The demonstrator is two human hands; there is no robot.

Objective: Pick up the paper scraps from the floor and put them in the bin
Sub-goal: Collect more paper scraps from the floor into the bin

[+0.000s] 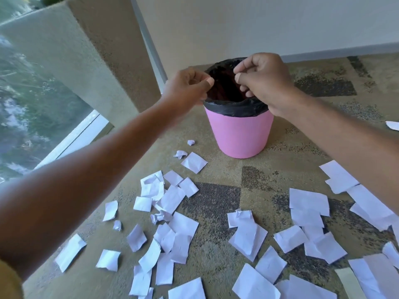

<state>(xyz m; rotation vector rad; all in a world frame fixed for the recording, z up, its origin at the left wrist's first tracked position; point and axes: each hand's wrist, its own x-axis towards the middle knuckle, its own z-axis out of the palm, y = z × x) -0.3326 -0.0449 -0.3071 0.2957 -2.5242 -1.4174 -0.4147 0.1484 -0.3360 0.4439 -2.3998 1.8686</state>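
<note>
A pink bin [237,134] with a black liner [235,107] stands on the carpet, its mouth dark inside. My left hand [189,88] hovers at the bin's left rim, thumb pressed to curled fingers, and no paper shows in it. My right hand [262,79] is above the opening on the right, thumb and forefinger close together, the other fingers curled down; nothing shows in it either. Several white paper scraps [170,199] lie flat on the carpet in front of the bin, with more scraps [308,201] to the right and a few crumpled bits [191,142] near the bin's base.
A beige pillar [101,50] and a glass window [36,100] stand on the left. A white wall with a skirting board [323,55] runs behind the bin. The patterned carpet [213,203] has a bare patch between the two scrap piles.
</note>
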